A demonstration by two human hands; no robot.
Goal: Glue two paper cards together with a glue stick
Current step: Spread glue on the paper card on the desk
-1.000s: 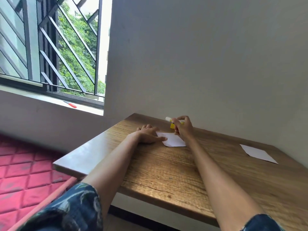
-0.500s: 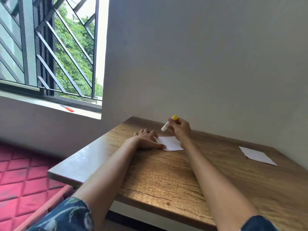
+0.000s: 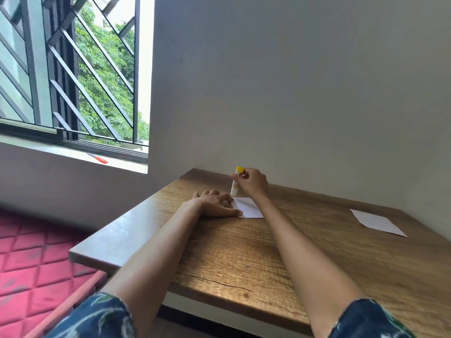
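Head view: two cards; left hand (image 3: 214,203) flat pressing one (image 3: 247,207), right hand (image 3: 252,182) gripping single glue stick (image 3: 236,182).

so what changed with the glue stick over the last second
The right hand swung the glue stick from lying sideways to nearly upright, yellow end up, lower end just above the near card. The left hand stayed flat on that card; the far card stayed put.
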